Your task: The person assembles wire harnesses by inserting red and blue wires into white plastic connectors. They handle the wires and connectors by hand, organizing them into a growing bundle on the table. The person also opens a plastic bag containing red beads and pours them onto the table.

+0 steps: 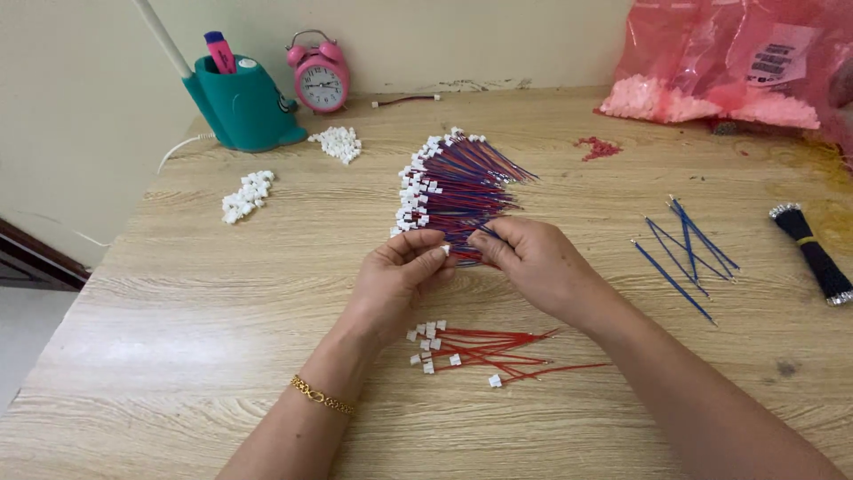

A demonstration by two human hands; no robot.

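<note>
Two bare hands meet at the middle of the frame over a wooden table (178, 356). Largest of the things upon it, a pink plastic bag (755, 53) of pale pink parts fills the upper right corner. Next in size, the fanned pile of red-and-blue wire pairs with white connectors (453, 182) lies just above the hands; it looks like the finished stock and is by far the biggest heap, so the work seems well along. Below the hands sits a smaller group of red wires with white connectors (480, 348), which look half made. Loose blue wires (684, 244) at the right and a dark bound wire bundle (813, 253) at the right edge appear still unused.

The left hand (395, 280) has thumb and fingers pinched together on a small white connector (444, 250). The right hand (533, 262) has its fingertips closed on a thin wire end touching that connector.

At the upper left stand a teal pen holder (244, 107) and a pink alarm clock (320, 78), with two small heaps of loose white connectors (249, 194) near them. Nothing lies between the hands and the piles.
</note>
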